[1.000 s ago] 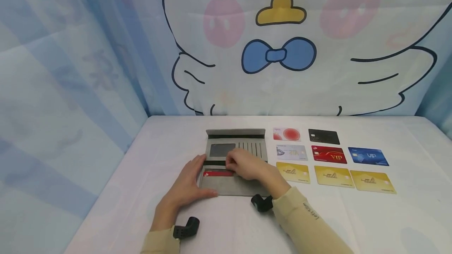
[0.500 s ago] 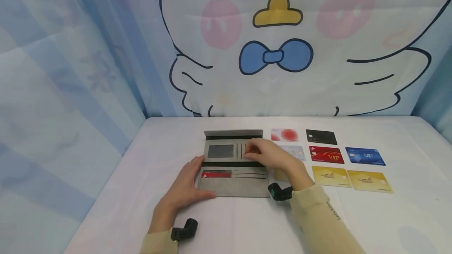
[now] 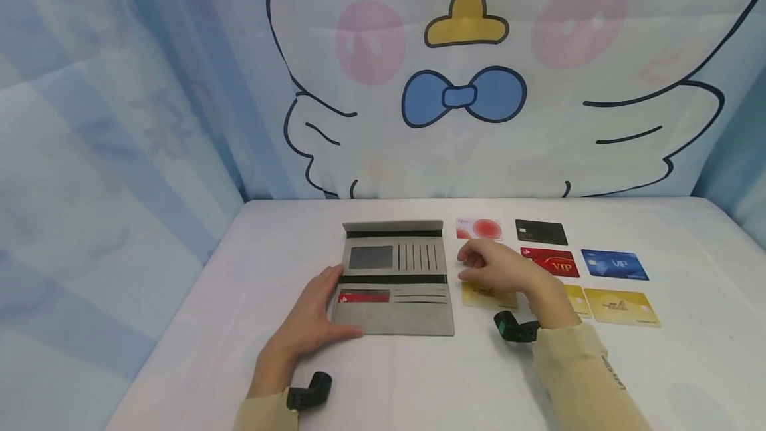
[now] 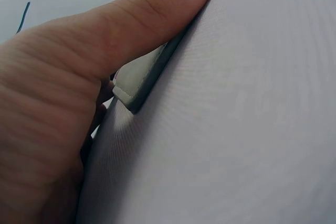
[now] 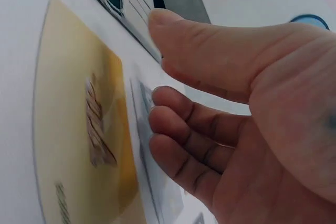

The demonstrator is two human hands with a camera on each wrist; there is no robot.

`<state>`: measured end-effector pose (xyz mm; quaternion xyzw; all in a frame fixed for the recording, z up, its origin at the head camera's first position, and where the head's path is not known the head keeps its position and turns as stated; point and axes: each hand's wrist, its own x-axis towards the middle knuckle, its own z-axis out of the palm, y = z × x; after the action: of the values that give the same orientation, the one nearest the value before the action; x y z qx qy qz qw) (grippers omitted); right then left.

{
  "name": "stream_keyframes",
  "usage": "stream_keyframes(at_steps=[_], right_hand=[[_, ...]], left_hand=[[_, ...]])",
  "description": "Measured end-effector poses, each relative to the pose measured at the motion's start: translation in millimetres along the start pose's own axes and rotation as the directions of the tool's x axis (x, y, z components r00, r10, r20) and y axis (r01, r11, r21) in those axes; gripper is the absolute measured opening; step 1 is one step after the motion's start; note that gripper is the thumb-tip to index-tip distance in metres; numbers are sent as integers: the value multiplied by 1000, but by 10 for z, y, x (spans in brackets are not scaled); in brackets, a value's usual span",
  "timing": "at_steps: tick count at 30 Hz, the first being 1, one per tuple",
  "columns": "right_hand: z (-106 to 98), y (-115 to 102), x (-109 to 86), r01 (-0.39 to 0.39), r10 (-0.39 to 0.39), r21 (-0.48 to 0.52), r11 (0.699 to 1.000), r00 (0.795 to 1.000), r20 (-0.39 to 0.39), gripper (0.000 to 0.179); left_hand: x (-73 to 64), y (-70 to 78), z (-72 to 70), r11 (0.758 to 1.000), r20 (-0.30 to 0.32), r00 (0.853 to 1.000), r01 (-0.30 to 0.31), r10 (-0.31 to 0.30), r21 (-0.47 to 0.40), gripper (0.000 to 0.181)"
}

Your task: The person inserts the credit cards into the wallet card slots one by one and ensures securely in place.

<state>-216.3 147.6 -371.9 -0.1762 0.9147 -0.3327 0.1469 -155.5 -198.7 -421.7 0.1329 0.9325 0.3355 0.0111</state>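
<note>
An unfolded grey wallet (image 3: pixel 391 322) lies on the white table, a red card (image 3: pixel 364 296) tucked in its lower left pocket. My left hand (image 3: pixel 308 318) rests at its lower left corner, fingers along the left side; in the left wrist view the thumb (image 4: pixel 152 11) presses the near edge. To the right of the wallet my right hand (image 3: pixel 503 268) hovers over the cards with loosely bent fingers, holding nothing. Beneath it, a gold card (image 5: pixel 79 103) and a pale silvery card (image 5: pixel 164 187) show in the right wrist view; the pale one is hidden in the head view.
Around the right hand lie a white card with a red circle (image 3: pixel 487 229), a black card (image 3: pixel 541 232), a red VIP card (image 3: pixel 553 263), a blue VIP card (image 3: pixel 615 265) and more gold cards (image 3: pixel 622 307). A patterned curtain (image 3: pixel 467 151) stands behind the table.
My right hand has moved right from over the wallet's middle, past its upper slots, to above the cards. The left hand has stayed at the wallet's corner.
</note>
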Motion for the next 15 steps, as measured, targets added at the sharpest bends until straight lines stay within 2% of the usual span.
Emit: stream_keyframes(at_steps=[8,15], right_hand=[[-125,91,-135,-71,72,-43,997,997,13,43],[-126,150,-174,-155,156,-10,988,985,70,52]], left_hand=[[4,-12,4,1000,16,1000,24,-24,3,113],[1,-21,7,1000,10,1000,24,-24,6,113]])
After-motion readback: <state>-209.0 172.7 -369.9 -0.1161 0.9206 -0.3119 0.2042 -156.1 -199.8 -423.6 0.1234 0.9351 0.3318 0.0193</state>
